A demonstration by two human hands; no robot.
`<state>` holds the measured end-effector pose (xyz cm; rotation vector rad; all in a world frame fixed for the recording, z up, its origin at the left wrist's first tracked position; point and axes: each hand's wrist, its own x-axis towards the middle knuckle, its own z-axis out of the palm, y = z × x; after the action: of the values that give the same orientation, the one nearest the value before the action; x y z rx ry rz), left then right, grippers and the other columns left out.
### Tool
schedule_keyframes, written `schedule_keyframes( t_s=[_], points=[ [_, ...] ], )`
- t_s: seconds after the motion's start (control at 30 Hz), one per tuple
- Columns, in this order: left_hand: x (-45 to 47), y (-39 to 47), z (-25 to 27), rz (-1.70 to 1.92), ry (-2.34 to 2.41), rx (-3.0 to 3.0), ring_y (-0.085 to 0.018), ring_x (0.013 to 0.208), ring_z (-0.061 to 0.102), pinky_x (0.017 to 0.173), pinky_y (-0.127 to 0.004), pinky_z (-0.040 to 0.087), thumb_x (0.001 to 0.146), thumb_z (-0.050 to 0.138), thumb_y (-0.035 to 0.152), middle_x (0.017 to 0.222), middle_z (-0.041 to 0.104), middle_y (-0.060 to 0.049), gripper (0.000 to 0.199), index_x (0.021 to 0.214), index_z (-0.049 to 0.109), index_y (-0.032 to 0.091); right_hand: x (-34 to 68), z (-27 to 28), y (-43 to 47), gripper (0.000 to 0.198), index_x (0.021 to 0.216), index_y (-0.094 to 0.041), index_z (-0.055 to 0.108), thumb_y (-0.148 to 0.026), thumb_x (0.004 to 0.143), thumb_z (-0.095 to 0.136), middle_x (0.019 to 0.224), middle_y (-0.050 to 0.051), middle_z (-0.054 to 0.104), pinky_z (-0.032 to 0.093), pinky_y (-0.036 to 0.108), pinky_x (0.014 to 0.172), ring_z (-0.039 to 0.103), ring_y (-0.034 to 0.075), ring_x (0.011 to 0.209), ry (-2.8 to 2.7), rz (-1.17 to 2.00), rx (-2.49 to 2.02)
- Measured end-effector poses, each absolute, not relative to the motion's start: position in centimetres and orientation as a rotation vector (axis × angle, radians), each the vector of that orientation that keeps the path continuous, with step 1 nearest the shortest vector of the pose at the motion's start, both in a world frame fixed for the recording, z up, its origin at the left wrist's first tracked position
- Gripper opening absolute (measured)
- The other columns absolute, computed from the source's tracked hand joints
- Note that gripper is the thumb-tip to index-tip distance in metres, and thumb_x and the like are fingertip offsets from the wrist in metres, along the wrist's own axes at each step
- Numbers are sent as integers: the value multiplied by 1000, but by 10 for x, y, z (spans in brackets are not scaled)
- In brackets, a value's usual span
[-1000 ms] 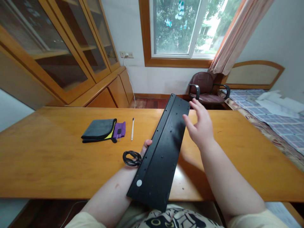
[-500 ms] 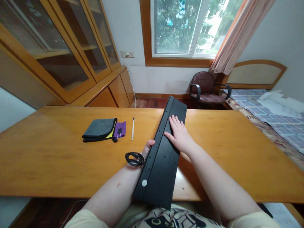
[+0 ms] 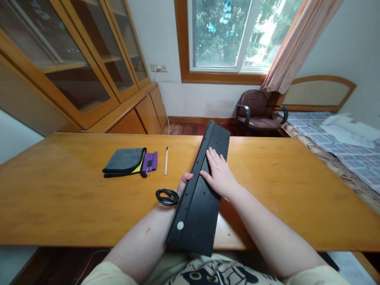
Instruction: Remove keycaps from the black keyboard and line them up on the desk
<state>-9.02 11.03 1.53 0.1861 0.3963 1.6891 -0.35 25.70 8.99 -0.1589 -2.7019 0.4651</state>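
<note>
A black keyboard (image 3: 197,209) is held up over the near part of the table, its underside facing me and its long side slanting away to the upper right. My left hand (image 3: 183,184) grips its left edge, the thumb on top and the other fingers hidden beneath. Flat on the underside lies my right hand (image 3: 219,172), fingers stretched out. The keyboard's coiled black cable (image 3: 167,197) hangs by my left wrist. A round white sticker (image 3: 180,225) marks the near end.
On the wooden table (image 3: 74,209) left of the keyboard lie a folded grey cloth (image 3: 123,161), a small purple item (image 3: 150,161) and a white toothbrush (image 3: 166,161). Beyond the table stand a brown office chair (image 3: 253,107) and a bed (image 3: 344,138) at the right.
My right hand has slid slightly down and left along the keyboard's underside. The keyboard has shifted a little to the left, while my left hand keeps its hold.
</note>
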Motion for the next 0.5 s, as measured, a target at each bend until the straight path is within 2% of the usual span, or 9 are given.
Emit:
schedule_keyframes(
  t_s=[0.13,0.37,0.5],
  points=[
    [-90,115,19,1722,442,205,-24,80,66,79,-33,47,78,41,38,82,71,-7,44,100,65,8,-14,72,254,71,143,-10,21,-52,88,36,149,16,19,17,49,110,14,27,138,-2821,550,-270],
    [-87,114,14,1774,378,251,-25,83,65,82,-35,45,77,44,43,82,71,-8,48,103,63,8,-3,84,256,69,142,-15,25,-51,86,43,149,15,19,17,52,110,12,27,138,-2735,625,-207],
    [-83,114,21,1728,443,276,-28,95,62,86,-36,43,77,46,45,94,70,-9,50,108,61,9,6,85,248,67,141,-18,30,-49,85,47,148,15,24,18,54,109,16,28,138,-2701,727,-224]
  ],
)
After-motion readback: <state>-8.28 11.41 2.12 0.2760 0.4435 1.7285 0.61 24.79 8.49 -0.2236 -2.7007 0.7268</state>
